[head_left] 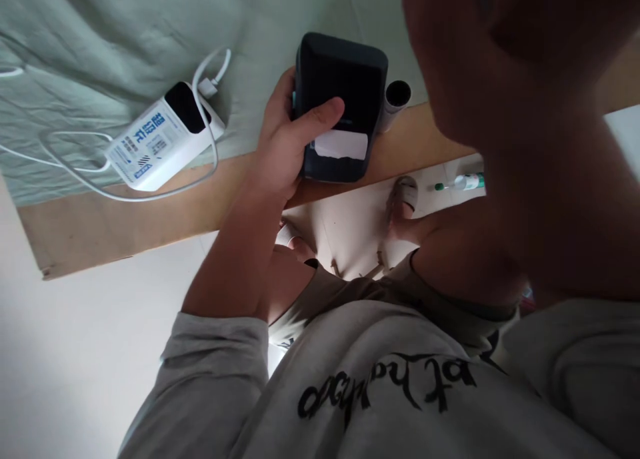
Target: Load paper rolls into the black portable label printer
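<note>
Your left hand (283, 149) grasps a dark device (345, 65) with rounded corners, the thumb pressed across its face and the fingers wrapped around its left side and underneath. You hold the device over the middle of the table's near edge, its far end above the green cloth (260, 19) and its near end over the bare wooden strip (175, 209); whether it touches the table (75, 235) cannot be told from here. A white paper strip (343, 145), ragged along its lower side, lies across the near part of the device's face. Your right hand (455, 65) is raised close to the camera at the upper right, dark and blurred, well apart from the device as you see it, and you cannot tell from this view whether it grips anything. Just to the right of the device, at the near edge, is a pale tube (389, 117) with its dark round end facing up. Toward the table's near left corner, a white box (163, 139) with a black end panel and a blue-printed label lies aslant on the cloth, reaching the near edge. A white cable (217, 159) loops around it. Below the near edge, on the pale floor (110, 339), a green-capped bottle (469, 181) lies on its side to your right.
</note>
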Demonstrator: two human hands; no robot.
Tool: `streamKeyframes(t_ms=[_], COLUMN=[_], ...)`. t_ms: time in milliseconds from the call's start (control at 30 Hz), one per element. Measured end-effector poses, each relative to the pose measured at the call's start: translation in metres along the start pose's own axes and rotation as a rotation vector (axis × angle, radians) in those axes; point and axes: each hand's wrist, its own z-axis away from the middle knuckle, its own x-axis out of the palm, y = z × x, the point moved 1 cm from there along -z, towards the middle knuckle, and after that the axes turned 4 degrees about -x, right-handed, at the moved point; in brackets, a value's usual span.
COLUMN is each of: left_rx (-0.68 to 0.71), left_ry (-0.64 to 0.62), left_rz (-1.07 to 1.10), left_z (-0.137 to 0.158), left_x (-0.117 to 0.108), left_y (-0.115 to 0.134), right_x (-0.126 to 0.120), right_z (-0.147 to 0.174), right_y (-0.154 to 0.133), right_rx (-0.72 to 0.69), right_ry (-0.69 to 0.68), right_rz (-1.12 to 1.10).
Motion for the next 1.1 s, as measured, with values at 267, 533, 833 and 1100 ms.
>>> streamKeyframes(t_ms=[267, 533, 833, 1100], left_rx=[0.09, 0.143, -0.04, -0.121], left_ry=[0.113, 0.023, 0.165, 0.293], left_rz=[0.054, -0.027, 0.083, 0.122], left_z=[0.024, 0.019, 0.03, 0.027], left_x=[0.013, 0.0, 0.004, 0.005], left_y=[0.011, 0.008, 0.018, 0.019], right_x=[0.013, 0.031, 0.033, 0.039], right_z=[0.008, 0.002, -0.002, 0.002], right_y=[0.012, 0.003, 0.007, 0.017], right_rx=[-0.071, -0.011, 0.007, -0.007], right_ry=[-0.139, -0.259, -0.262, -0.275], right_rz=[0.141, 0.197, 0.135, 0.153])
